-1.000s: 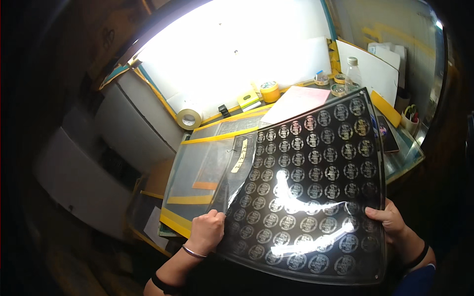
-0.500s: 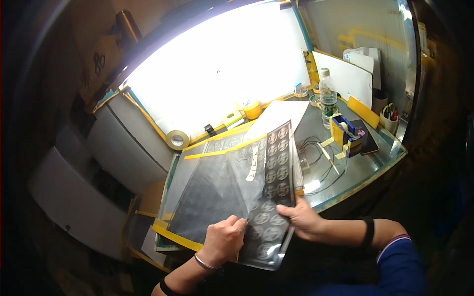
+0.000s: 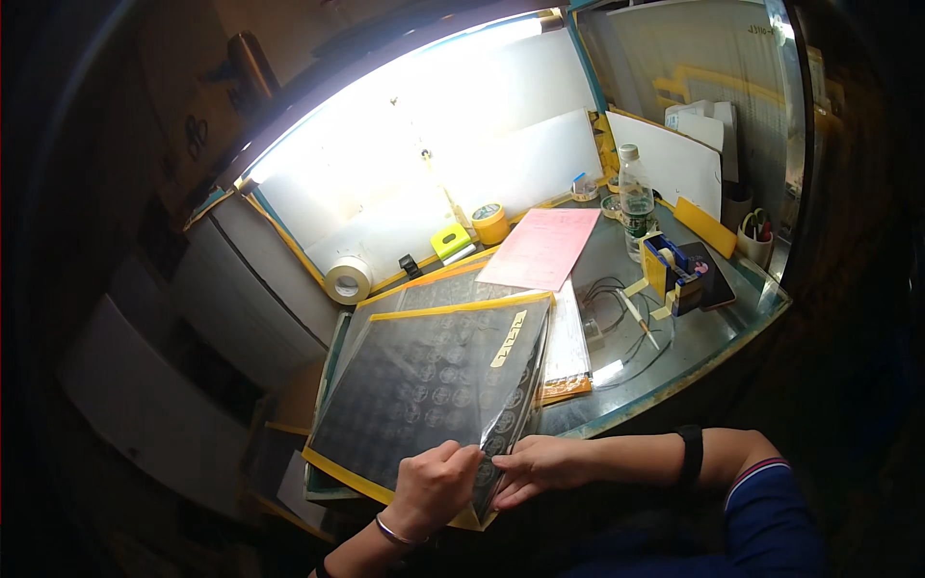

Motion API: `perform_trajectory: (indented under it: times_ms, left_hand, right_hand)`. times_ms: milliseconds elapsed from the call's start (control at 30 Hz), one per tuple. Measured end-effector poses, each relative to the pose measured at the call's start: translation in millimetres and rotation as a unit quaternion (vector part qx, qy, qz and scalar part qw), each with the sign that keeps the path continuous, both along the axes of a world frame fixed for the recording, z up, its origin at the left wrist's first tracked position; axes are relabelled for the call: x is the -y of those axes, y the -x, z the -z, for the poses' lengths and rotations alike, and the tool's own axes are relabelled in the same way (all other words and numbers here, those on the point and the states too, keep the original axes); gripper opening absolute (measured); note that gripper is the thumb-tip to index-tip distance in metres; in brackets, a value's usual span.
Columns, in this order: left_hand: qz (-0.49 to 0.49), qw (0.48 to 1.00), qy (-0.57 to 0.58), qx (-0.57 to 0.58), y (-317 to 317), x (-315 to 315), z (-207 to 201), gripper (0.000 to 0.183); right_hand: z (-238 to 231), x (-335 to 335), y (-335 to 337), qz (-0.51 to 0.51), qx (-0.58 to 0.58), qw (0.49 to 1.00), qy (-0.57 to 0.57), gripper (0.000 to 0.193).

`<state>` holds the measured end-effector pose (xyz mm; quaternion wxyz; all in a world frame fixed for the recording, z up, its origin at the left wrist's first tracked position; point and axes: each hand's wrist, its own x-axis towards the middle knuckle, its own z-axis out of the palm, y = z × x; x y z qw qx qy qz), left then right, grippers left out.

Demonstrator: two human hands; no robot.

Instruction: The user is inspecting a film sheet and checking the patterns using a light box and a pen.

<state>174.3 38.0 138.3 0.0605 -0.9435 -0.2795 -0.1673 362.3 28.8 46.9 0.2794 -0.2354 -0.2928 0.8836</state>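
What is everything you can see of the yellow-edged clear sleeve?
The clear sleeve looks like thin plastic, roughly rectangular, with yellow strips along its far and near edges. A dark sheet with pale round patterns shows through it; a pale yellow label sits near its far right corner. It lies slanted on the table, its near right corner jutting past the edge. The left hand is closed on its right side; the right hand is at the same side, whether touching sleeve or sheet is unclear.
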Motion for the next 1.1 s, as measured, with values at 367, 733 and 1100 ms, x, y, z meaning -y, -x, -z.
perform_trajectory:
  times_ms: [367, 733, 1100]
  left_hand:
    - [0.002, 0.999, 0.048, 0.000, -6.1, 1.6, -0.8, 0.018]
    - [0.034, 0.976, 0.145, -0.158, 55.7, -8.8, 49.4, 0.102]
    - [0.073, 0.995, 0.032, -0.064, 71.7, -10.9, 61.5, 0.052]
  right_hand:
    - [5.2, -13.2, 6.1, 0.082, 0.007, 0.997, 0.004, 0.039]
    - [-11.3, -31.3, -88.0, 0.110, 0.300, 0.915, -0.248, 0.056]
    - [4.9, -130.8, -150.3, 0.038, 0.749, 0.494, -0.441, 0.041]
